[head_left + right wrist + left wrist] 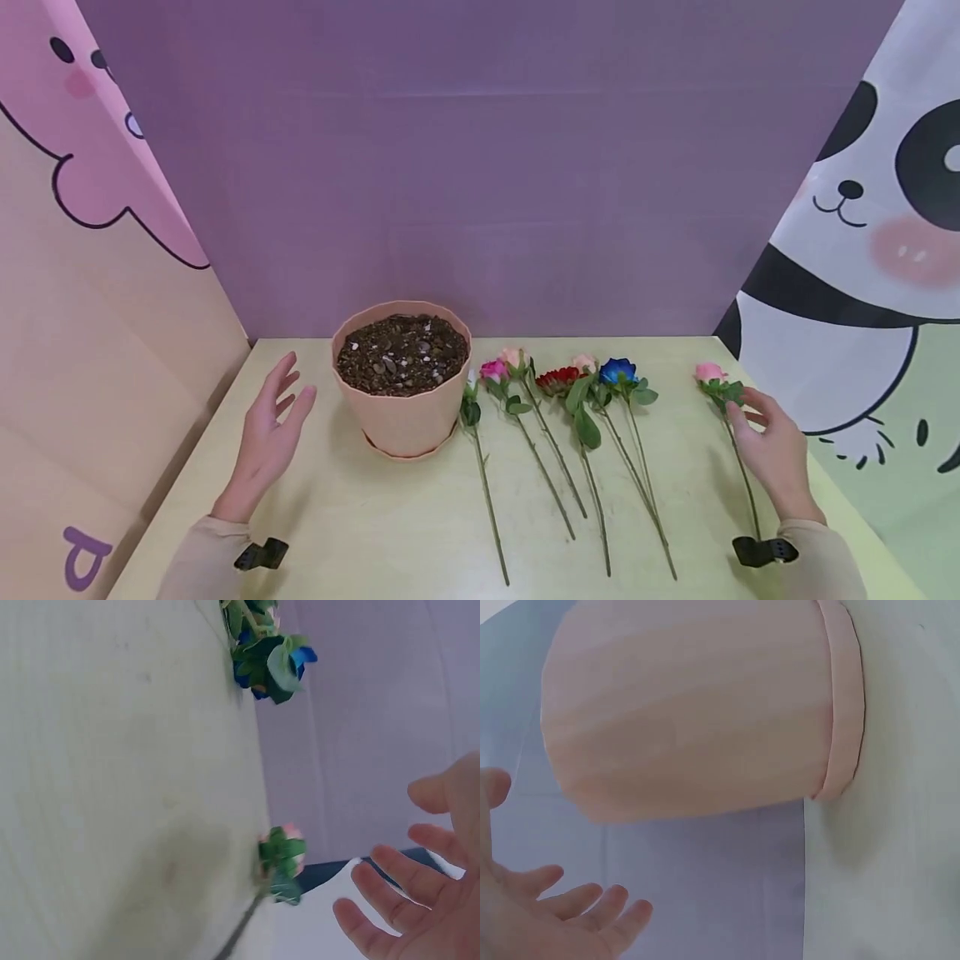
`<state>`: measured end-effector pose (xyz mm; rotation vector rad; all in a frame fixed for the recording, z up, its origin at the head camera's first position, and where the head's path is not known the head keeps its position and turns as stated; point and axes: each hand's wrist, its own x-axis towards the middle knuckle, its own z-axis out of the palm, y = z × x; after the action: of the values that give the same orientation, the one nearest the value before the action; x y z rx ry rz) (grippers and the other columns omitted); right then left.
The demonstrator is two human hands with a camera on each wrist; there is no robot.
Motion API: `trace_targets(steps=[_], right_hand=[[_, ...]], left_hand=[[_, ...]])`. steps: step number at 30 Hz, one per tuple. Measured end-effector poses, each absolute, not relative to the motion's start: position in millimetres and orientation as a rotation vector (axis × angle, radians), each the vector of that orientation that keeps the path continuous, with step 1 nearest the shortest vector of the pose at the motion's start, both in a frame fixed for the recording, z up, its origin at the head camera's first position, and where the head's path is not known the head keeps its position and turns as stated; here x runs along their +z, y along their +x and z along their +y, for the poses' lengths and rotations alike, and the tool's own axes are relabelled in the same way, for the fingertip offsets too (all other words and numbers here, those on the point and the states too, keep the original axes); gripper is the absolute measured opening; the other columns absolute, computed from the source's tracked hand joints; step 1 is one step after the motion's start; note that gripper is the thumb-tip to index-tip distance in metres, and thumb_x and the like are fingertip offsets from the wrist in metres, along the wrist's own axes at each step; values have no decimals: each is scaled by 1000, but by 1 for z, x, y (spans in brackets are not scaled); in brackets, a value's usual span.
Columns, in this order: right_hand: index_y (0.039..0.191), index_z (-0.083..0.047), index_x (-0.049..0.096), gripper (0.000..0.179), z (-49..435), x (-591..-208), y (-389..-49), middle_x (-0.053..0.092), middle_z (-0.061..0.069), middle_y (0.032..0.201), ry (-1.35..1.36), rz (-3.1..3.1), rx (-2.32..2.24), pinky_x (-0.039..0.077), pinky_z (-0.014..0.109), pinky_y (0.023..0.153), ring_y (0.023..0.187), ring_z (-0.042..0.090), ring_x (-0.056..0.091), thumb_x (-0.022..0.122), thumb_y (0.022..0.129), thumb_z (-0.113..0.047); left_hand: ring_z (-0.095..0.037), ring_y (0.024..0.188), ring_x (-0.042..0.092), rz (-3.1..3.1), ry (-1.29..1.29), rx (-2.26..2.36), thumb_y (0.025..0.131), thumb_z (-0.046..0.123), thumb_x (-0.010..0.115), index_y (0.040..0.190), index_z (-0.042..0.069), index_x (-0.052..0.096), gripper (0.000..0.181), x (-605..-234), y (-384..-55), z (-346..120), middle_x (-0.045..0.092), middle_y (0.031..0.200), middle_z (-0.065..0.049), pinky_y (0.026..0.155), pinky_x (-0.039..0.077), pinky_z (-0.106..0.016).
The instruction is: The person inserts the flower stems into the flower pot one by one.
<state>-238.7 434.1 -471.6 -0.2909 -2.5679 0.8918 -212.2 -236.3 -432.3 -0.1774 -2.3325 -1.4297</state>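
Observation:
At the left of the head view my left hand (266,437) is held up with its fingers relaxed, empty, beside a pink flowerpot (408,421). Dark soil (401,354) fills the pot nearly to its rim. In the left wrist view the fingers of that hand (570,915) spread apart from the pot's side (697,720). On the right, my right hand (772,450) hovers over a single pink rose (711,372) lying on the table. The right wrist view has this hand (420,892) with loosely bent, separated fingers and a gap to the rose (281,851).
Several stemmed flowers lie between pot and right hand: a white one (471,382), a magenta rose (493,370), pale pink ones, a red bloom (558,381) and a blue rose (618,371). A purple backdrop (480,167) stands behind the table (420,533), with printed panels either side.

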Motion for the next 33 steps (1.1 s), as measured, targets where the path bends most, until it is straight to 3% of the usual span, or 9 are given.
trace_targets(steps=[3, 5, 7, 16, 22, 24, 30, 33], right_hand=[[155, -2, 51, 59, 442, -476, -240, 61, 30, 147, -361, -2571, 955, 40, 13, 73, 102, 12, 69, 51, 110, -40], [153, 0, 53, 59, 447, -477, -241, 61, 31, 146, -399, -2571, 991, 40, 8, 69, 88, -11, 57, 52, 110, -40], [152, 2, 54, 59, 451, -479, -241, 59, 33, 147, -433, -2586, 1011, 41, 6, 67, 82, -24, 38, 52, 110, -40], [151, 7, 51, 63, 460, -482, -240, 56, 37, 146, -458, -2675, 1056, 49, 13, 63, 72, -21, 50, 49, 111, -42], [152, 8, 48, 66, 462, -484, -246, 61, 37, 140, -479, -2708, 1140, 57, 23, 63, 73, -7, 64, 50, 111, -43], [151, 9, 48, 65, 461, -487, -248, 66, 36, 134, -475, -2717, 1158, 58, 25, 63, 73, -3, 67, 51, 111, -41], [151, 9, 49, 64, 455, -492, -253, 70, 33, 128, -463, -2740, 1243, 58, 27, 64, 75, -2, 68, 53, 110, -41], [149, 8, 51, 63, 457, -489, -255, 76, 25, 119, -472, -2730, 1243, 57, 26, 63, 74, -1, 68, 54, 110, -41]], left_hand=[[-38, 154, 42, -2287, -171, -1494, 112, 25, 54, 167, 10, 32, 61, -431, -217, -231, 36, 172, -12, 106, 36, -2], [-38, 154, 42, -2275, -163, -1537, 112, 26, 53, 167, 11, 33, 60, -430, -219, -227, 37, 172, -11, 103, 36, 0], [-37, 154, 43, -2277, -160, -1568, 113, 27, 53, 168, 12, 33, 61, -429, -222, -224, 36, 173, -10, 102, 37, -1], [-37, 152, 46, -2295, -134, -1627, 113, 28, 52, 169, 13, 29, 63, -429, -232, -216, 35, 173, -15, 97, 37, 1], [-33, 146, 51, -2291, -116, -1673, 114, 29, 50, 169, 15, 30, 60, -430, -240, -211, 39, 171, -14, 98, 38, -1], [-33, 146, 51, -2305, -114, -1676, 114, 30, 49, 169, 16, 31, 60, -430, -241, -210, 41, 170, -13, 101, 39, -5], [-36, 149, 49, -2348, -97, -1626, 115, 33, 46, 167, 15, 35, 57, -430, -243, -210, 44, 168, -17, 113, 41, -30], [-34, 148, 50, -2340, -103, -1624, 115, 33, 45, 166, 14, 37, 55, -430, -246, -209, 45, 167, -17, 112, 41, -28]])
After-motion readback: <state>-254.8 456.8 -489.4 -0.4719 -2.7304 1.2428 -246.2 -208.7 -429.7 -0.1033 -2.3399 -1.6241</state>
